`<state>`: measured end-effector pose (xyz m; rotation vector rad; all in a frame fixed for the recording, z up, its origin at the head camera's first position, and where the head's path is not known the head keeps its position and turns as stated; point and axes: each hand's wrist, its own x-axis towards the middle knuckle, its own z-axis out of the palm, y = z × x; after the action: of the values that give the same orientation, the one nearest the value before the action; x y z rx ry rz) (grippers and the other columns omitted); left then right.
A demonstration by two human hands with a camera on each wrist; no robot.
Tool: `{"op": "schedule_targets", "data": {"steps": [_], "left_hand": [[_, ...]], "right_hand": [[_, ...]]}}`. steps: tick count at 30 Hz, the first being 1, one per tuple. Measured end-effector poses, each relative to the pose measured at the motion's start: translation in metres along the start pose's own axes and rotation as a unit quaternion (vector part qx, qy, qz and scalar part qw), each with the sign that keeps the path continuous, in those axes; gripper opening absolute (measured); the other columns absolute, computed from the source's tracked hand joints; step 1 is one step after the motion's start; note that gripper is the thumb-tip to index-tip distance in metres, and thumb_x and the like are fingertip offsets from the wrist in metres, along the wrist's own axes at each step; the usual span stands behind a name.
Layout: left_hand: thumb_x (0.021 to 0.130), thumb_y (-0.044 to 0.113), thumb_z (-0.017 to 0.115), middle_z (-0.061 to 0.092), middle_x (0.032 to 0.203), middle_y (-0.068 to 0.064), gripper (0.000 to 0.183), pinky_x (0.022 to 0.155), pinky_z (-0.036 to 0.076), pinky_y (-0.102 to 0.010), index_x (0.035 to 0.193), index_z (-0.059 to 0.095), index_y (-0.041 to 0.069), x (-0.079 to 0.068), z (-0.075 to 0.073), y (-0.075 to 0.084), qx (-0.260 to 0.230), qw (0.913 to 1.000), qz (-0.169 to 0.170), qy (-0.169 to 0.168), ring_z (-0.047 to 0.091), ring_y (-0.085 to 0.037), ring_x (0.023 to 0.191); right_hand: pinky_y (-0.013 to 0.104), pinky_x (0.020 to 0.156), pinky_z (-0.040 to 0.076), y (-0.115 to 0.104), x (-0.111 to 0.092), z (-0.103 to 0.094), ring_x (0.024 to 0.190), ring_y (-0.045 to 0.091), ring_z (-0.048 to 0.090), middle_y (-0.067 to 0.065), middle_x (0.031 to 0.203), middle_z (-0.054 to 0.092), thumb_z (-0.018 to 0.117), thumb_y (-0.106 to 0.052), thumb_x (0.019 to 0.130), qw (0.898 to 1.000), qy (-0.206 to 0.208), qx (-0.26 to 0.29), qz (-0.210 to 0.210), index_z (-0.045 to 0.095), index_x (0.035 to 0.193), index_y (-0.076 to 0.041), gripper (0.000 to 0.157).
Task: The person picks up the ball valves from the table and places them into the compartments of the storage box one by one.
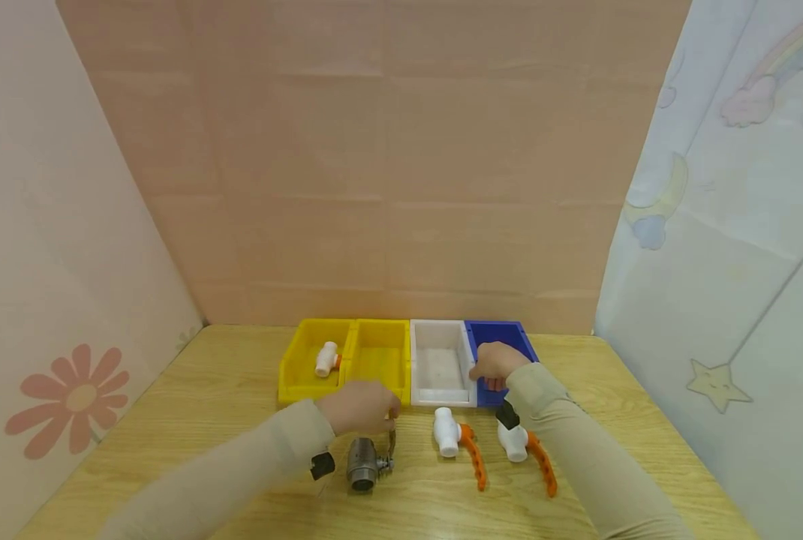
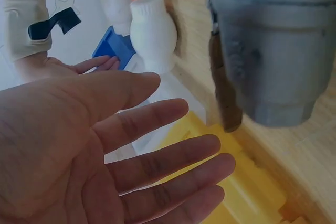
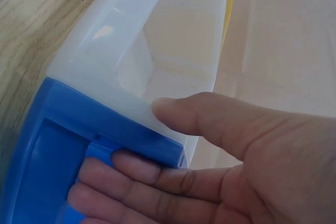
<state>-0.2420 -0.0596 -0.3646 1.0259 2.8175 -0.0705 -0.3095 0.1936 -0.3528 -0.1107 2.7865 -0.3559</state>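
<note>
My left hand (image 1: pixel 361 407) hovers just behind a metal ball valve (image 1: pixel 362 461) on the table. In the left wrist view its fingers are extended, apart from the valve's brownish lever (image 2: pixel 224 85). My right hand (image 1: pixel 499 364) is over the blue bin (image 1: pixel 496 328), beside the white bin (image 1: pixel 440 398). In the right wrist view its thumb lies over the white bin's side, while the fairly straight fingers reach into the blue bin; nothing shows in its grasp. Whether the thumb presses on the wall I cannot tell. Much of the blue bin's inside is hidden.
Two white plastic valves, a nearer-middle one (image 1: pixel 446 433) and a right one (image 1: pixel 512 442), lie before the bins with orange handles. The left yellow bin (image 1: pixel 300 394) holds another white valve (image 1: pixel 326 359). A second yellow bin (image 1: pixel 381 324) stands beside it. Cloth-covered walls surround the table.
</note>
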Motion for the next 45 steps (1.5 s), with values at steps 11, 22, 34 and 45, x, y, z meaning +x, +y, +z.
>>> {"op": "schedule_targets", "data": {"steps": [11,22,34,45], "left_hand": [[0.083,0.032,0.067,0.063,0.083,0.012,0.01,0.058,0.046,-0.027,0.087,0.069,0.023,-0.007,0.013,0.005,-0.017,0.9986,-0.02,-0.045,0.052,-0.004,0.067],[0.082,0.035,0.067,0.051,0.065,0.014,0.016,0.048,0.039,-0.022,0.071,0.062,0.025,-0.01,0.026,0.009,0.009,0.999,0.004,-0.043,0.045,-0.003,0.056],[0.078,0.039,0.071,0.049,0.061,0.014,0.025,0.048,0.039,-0.022,0.064,0.056,0.024,-0.012,0.028,0.013,-0.014,0.9984,-0.006,-0.054,0.045,-0.003,0.055],[0.07,0.035,0.077,0.051,0.061,0.011,0.025,0.049,0.04,-0.02,0.064,0.059,0.019,-0.013,0.032,0.013,-0.05,0.9969,-0.006,-0.061,0.047,-0.003,0.054]], "right_hand": [[0.027,0.051,0.049,0.0,0.0,0.0,0.057,0.021,0.063,0.01,0.065,0.065,0.065,-0.024,0.085,1.0,0.004,0.005,-0.003,0.066,0.072,-0.001,0.026],[0.027,0.051,0.049,0.001,0.001,0.0,0.058,0.021,0.063,0.01,0.065,0.065,0.064,-0.024,0.085,1.0,0.004,0.004,-0.001,0.065,0.073,-0.001,0.026],[0.027,0.051,0.049,0.001,0.0,0.002,0.056,0.02,0.063,0.01,0.065,0.065,0.065,-0.024,0.084,1.0,0.007,0.006,0.0,0.066,0.072,-0.001,0.026],[0.026,0.049,0.048,0.002,0.001,0.002,0.055,0.02,0.063,0.01,0.064,0.065,0.065,-0.023,0.083,1.0,0.01,0.004,-0.002,0.066,0.072,-0.001,0.025]]}}
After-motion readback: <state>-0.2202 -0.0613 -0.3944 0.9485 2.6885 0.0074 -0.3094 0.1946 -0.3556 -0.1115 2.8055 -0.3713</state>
